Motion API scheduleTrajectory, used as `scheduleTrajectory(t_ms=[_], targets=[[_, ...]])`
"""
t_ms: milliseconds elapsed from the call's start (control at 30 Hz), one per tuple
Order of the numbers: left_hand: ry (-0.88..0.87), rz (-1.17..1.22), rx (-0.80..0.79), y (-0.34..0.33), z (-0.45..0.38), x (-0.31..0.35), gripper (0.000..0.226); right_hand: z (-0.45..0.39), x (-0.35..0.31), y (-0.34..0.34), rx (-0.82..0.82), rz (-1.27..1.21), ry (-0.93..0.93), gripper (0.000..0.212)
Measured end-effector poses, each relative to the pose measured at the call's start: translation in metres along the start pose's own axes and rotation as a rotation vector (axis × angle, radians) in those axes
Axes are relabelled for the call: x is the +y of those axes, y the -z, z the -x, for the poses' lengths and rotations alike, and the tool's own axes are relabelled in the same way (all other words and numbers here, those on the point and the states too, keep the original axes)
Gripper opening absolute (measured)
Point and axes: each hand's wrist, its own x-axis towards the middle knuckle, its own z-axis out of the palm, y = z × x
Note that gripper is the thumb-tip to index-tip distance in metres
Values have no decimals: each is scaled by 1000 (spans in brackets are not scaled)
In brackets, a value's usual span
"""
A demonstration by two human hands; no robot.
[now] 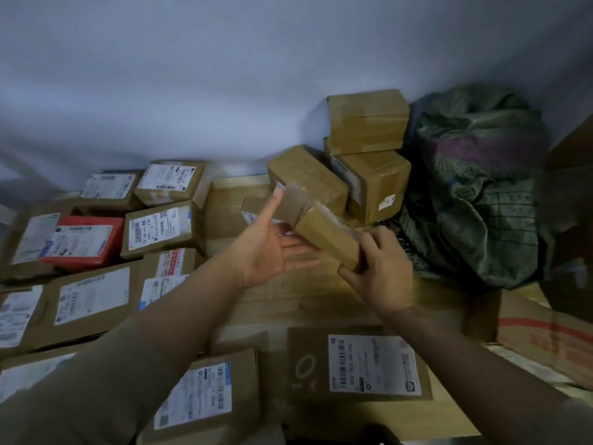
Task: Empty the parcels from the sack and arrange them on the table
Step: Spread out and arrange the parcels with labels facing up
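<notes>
My right hand (pixel 378 268) grips the near end of a small brown parcel (pixel 324 234), held above the bench (pixel 288 297); its long axis runs up and away to the left. My left hand (pixel 272 248) lies flat and open just beside it, palm up, perhaps touching its underside through the blur. The sack (pixel 481 187) slumps to the right

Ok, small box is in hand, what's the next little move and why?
Probably set the small box, gripped by the right hand with the open left hand beside it, onto the bare table below; labelled parcels already fill the left.
</notes>
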Motion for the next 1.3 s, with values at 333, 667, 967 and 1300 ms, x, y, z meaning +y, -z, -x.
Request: scheduleTrajectory(t_ms=[333, 667, 967, 1300], targets=[[-20, -220, 351, 72, 27, 19, 41, -6, -9, 0, -129, -249, -287, 83], [-297, -746, 652, 93, 38, 2, 59, -4, -22, -43, -700, -665, -908, 63], [-433, -966, 687, 123, 45, 14, 32, -69, -57, -92, -483, -32, -62, 64], [-480, -1069, 753, 161, 31, 34, 31, -109, -104, -143, -722, 57, -326, 55]])
